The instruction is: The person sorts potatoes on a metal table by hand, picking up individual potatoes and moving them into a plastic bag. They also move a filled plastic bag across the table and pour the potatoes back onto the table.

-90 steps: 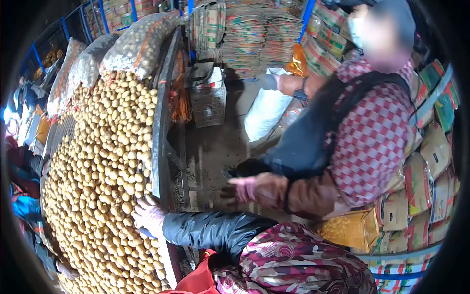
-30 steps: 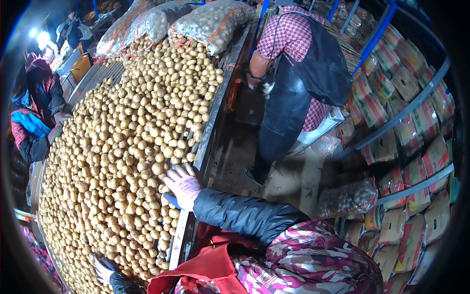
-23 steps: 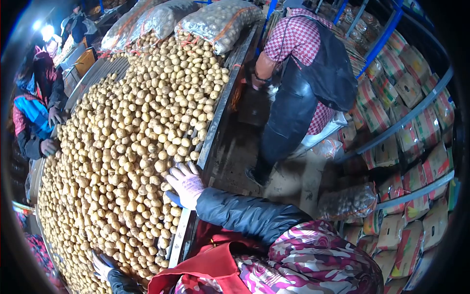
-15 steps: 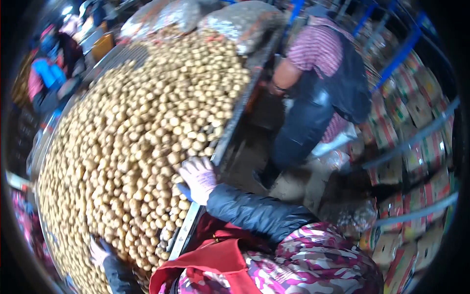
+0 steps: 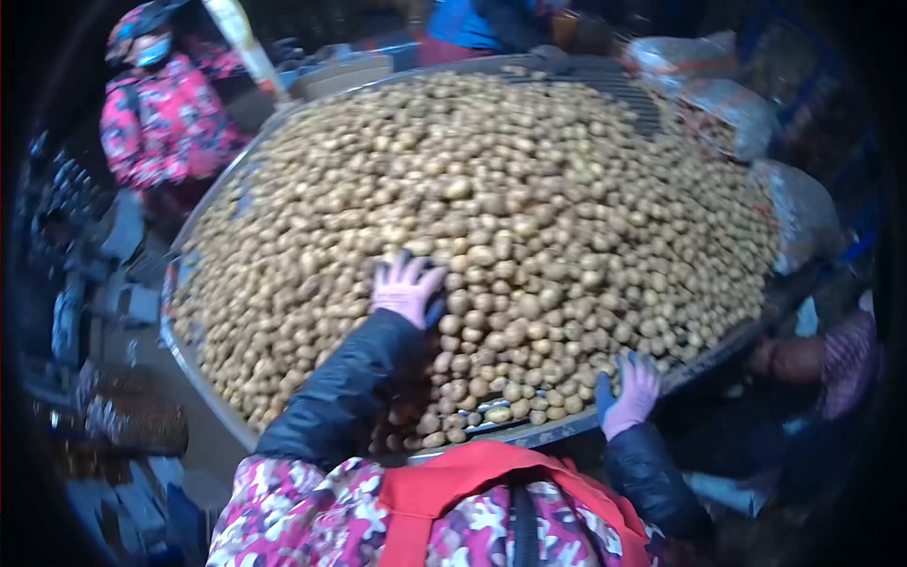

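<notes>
A large heap of small round potatoes (image 5: 529,217) covers a wide metal-rimmed table (image 5: 213,406). My left hand (image 5: 406,288), in a pink and dark glove, lies on the middle of the heap with its fingers spread. At the table's near right edge, my right hand (image 5: 630,392) rests against the potatoes, gloved alike, with thumb and fingers apart. Neither hand holds anything that shows. Between the two hands, near the front rim, a bit of the table surface shows through the potatoes.
A person in a pink patterned jacket (image 5: 170,123) stands at the far left. Another person in blue (image 5: 463,26) is across the table. Filled sacks (image 5: 798,213) lie along the right side. At the right edge is a person's checked sleeve (image 5: 846,364).
The view has swung to the left, bringing the whole table into sight. My left hand has moved farther in over the heap, while my right hand stays near the rim.
</notes>
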Demonstrator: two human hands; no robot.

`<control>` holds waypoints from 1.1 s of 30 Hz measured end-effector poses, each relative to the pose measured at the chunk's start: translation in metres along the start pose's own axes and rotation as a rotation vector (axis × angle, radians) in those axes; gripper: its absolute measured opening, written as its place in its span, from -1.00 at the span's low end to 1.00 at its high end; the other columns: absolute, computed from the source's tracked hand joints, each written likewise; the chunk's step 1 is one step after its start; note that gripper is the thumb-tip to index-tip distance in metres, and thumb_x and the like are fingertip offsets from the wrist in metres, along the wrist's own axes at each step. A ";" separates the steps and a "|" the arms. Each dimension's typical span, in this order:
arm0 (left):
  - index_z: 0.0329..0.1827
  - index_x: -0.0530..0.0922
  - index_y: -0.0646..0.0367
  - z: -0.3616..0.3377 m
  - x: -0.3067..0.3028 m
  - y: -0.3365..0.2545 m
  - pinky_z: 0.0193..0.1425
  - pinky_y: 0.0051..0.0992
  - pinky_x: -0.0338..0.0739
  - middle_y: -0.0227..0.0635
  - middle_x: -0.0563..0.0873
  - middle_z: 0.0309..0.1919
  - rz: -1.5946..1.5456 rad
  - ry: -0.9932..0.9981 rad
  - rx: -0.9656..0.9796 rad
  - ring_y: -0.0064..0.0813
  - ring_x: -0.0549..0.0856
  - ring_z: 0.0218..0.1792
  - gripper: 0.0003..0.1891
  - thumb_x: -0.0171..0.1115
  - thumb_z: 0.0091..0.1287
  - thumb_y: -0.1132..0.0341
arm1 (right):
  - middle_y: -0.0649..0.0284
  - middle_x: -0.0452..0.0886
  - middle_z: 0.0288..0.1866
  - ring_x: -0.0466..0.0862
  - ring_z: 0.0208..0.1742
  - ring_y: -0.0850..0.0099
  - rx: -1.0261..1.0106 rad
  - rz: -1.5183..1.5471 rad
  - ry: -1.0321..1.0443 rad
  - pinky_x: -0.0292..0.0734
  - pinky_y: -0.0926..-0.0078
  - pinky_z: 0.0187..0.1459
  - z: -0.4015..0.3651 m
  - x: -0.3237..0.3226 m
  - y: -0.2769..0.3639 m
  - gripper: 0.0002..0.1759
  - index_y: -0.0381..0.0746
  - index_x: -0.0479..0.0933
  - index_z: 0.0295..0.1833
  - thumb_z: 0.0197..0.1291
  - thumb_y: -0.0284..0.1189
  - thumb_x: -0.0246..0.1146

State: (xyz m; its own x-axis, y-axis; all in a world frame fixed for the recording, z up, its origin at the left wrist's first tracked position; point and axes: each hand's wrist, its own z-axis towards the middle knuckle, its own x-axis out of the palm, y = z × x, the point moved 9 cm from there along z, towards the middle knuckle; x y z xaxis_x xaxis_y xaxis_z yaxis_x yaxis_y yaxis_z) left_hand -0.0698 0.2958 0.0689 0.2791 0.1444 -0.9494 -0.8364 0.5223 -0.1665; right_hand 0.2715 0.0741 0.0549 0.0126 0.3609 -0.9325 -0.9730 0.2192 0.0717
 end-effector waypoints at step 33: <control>0.39 0.55 -0.38 0.147 0.005 0.237 0.52 0.22 0.24 -0.33 0.17 0.65 0.393 0.448 -0.603 -0.04 0.17 0.63 -0.42 0.38 0.24 0.16 | 0.09 0.59 0.22 0.48 0.37 0.00 0.102 0.121 0.125 0.28 -0.08 0.40 0.016 -0.021 0.004 -0.53 -0.14 0.61 0.13 0.14 -0.15 0.37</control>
State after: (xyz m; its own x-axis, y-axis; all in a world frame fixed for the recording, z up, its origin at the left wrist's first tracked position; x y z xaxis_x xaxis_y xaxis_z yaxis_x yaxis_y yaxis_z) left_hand -0.1975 0.5441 0.0634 -0.1918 -0.1919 -0.9625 -0.9773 -0.0525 0.2052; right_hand 0.2705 0.0816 0.0805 -0.1378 0.2763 -0.9511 -0.9372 0.2741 0.2154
